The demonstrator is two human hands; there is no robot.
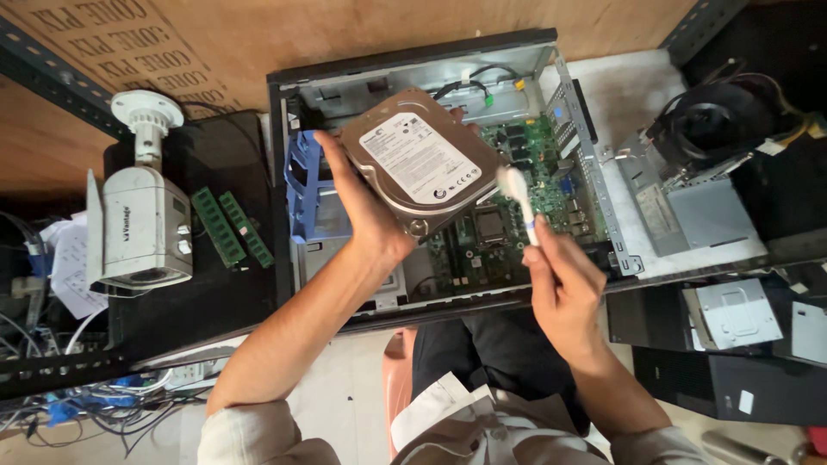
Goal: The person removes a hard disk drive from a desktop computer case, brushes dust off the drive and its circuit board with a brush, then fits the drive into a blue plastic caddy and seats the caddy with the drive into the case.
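Centre of frame: my left hand (366,211) grips a hard drive (420,161) over the open computer case (586,146). My right hand's (560,288) fingers (541,258) pinch a white brush (519,200) touching the drive's edge.

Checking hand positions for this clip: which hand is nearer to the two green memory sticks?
Left. The left hand, holding the hard drive, is nearer the memory sticks; the right hand, holding a toothbrush, is farther right.

One hard drive (419,162), one toothbrush (520,201), one open computer case (413,52), two memory sticks (231,227), one security camera (142,220), and two hands, left (366,211) and right (562,288).
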